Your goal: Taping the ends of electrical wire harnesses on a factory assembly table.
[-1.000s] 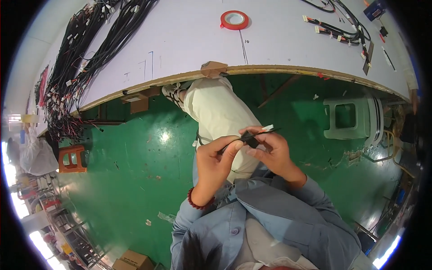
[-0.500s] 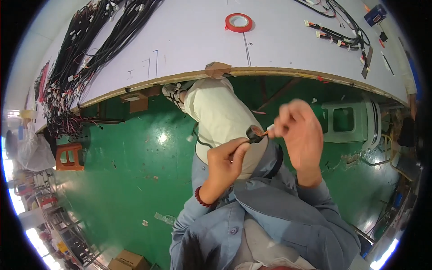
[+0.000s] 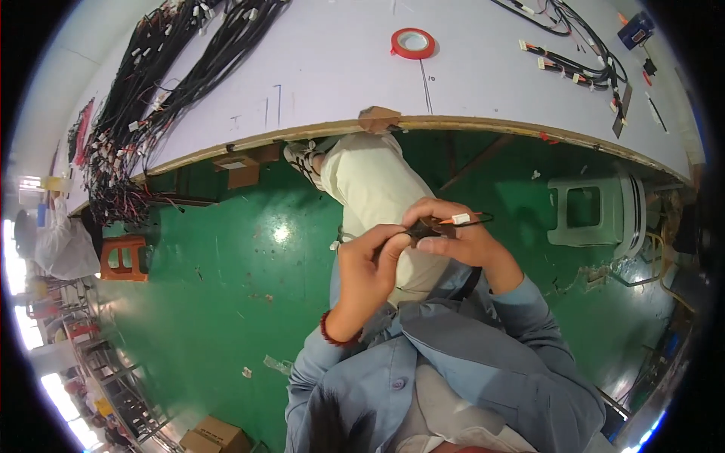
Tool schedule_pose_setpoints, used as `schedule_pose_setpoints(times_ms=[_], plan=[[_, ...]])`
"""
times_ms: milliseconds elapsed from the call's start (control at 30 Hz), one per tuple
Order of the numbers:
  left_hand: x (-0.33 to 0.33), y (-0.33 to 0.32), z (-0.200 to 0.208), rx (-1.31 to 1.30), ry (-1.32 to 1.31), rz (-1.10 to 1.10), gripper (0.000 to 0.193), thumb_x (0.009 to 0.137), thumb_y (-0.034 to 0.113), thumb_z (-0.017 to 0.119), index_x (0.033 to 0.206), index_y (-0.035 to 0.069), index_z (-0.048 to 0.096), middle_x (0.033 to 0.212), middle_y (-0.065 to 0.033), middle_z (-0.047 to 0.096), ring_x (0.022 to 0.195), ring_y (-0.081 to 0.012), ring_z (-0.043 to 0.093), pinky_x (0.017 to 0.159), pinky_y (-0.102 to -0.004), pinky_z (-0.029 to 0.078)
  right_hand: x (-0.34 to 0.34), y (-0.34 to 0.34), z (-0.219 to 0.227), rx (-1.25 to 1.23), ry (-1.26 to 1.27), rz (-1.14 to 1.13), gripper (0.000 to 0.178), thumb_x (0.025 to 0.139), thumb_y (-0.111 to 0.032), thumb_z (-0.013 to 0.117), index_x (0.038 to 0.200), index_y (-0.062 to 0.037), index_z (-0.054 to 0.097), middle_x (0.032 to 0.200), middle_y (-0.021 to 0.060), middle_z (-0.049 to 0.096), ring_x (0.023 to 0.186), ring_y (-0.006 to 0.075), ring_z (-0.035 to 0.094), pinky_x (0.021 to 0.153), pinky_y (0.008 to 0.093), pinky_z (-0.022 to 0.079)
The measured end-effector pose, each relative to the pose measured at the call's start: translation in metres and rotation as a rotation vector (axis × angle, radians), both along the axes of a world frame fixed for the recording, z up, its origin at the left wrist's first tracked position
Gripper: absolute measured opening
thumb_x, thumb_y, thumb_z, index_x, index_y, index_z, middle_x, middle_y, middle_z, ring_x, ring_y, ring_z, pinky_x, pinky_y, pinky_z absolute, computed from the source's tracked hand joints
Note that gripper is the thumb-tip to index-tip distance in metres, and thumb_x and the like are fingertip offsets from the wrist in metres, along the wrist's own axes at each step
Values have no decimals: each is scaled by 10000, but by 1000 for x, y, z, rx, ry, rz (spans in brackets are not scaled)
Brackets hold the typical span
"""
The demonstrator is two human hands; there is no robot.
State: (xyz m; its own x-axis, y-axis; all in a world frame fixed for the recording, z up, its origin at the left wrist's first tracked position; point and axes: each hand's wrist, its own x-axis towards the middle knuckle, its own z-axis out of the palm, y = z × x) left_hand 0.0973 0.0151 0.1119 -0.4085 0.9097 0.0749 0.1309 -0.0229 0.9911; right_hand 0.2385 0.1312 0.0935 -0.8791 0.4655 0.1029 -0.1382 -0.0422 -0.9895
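Note:
Both hands meet above my lap around a small dark, rounded piece (image 3: pixel 425 228) with a cable. My left hand (image 3: pixel 368 268) is closed, thumb and forefinger pinching its near left side. The fingers of my right hand (image 3: pixel 472 245) close on the same piece from the right, partly covering it. Beside the right fingers shows a white connector (image 3: pixel 461 219) with orange wires, and a thin black lead loops past it. Whether the dark piece is a tape roll or a fitting on the cable, I cannot tell.
A white table (image 3: pixel 325 75) spans the front, bearing a big bundle of black wire harnesses (image 3: pixel 158 83), a red tape roll (image 3: pixel 413 44) and smaller harnesses (image 3: pixel 581 68). Under its edge stands a pale plastic stool (image 3: pixel 593 208) to the right; an orange stool (image 3: pixel 124 258) is left.
My right hand has come down and left from beside the wire end to grip the dark piece together with my left hand. The view has shifted slightly.

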Motion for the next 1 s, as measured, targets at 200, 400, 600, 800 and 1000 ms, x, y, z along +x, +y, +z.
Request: schedule_pose_setpoints(times_ms=[200,400,600,800,1000], plan=[[3,13,-23,156,873,191,53,729,42,662,765,78,644,554,-92,517,478,-283,519,445,-342,387,-10,-42,-34,-586,-24,-406,138,820,-97,486,875,-1,568,668,36,540,559,93,497,513,240,414],[-53,8,-119,8,496,431,95,849,86,603,771,43,634,571,-51,558,517,-85,516,467,-283,374,7,-82,19,-807,399,146,136,786,-59,510,668,-2,545,619,104,528,556,204,506,503,296,401],[-71,-30,0,46,-10,254,188,940,163,498,879,-2,562,678,0,522,632,-57,472,547,-230,382,18,56,96,394,89,-742,61,745,-66,581,757,-6,582,836,72,438,782,174,453,668,299,402],[-113,-69,149,167,210,145,183,952,165,453,908,12,543,698,-40,564,574,-83,471,531,-210,325,4,157,70,1307,-400,-892,49,736,-101,606,772,-67,609,787,73,460,777,251,466,656,370,411],[-197,11,319,572,129,161,290,966,277,445,960,8,552,793,-47,564,618,-73,483,535,-195,373,-20,152,66,1328,-451,-946,65,672,-89,623,726,-87,585,782,50,527,826,283,490,701,393,415]])
